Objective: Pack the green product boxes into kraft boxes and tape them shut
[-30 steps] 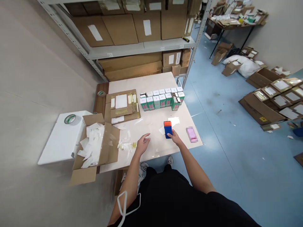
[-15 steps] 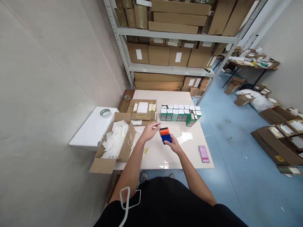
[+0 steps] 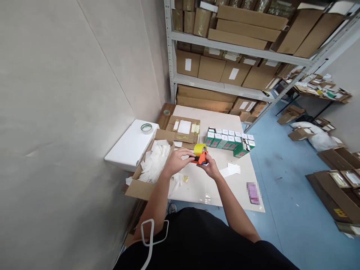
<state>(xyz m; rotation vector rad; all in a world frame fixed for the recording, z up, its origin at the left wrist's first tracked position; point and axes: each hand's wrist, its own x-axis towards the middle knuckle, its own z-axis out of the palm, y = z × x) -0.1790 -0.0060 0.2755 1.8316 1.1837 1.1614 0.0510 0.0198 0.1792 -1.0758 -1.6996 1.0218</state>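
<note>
A tape dispenser (image 3: 201, 158), orange, black and blue with a yellow roll of tape (image 3: 200, 149) on it, is held above the table. My right hand (image 3: 210, 168) is closed around its right side. At its black front end, the fingers and thumb of my left hand (image 3: 180, 160) come together on the edge; whether they also pinch the loose tape end is too small to tell. Left of my left hand stands an open carton (image 3: 146, 189) filled with white paper (image 3: 156, 161). A flattened cardboard piece (image 3: 184, 140) with labels and tape lies beyond my hands.
Rows of green and white boxes (image 3: 225, 139) stand at the table's far right. White paper strips (image 3: 231, 170) and a blurred pink item (image 3: 253, 193) lie on the right. A tape roll (image 3: 146, 128) rests on a white surface. Shelving (image 3: 219, 82) with cartons rises behind.
The dispenser has been turned so its yellow roll now shows. My left hand has closed onto its front end. The view has swung left.
</note>
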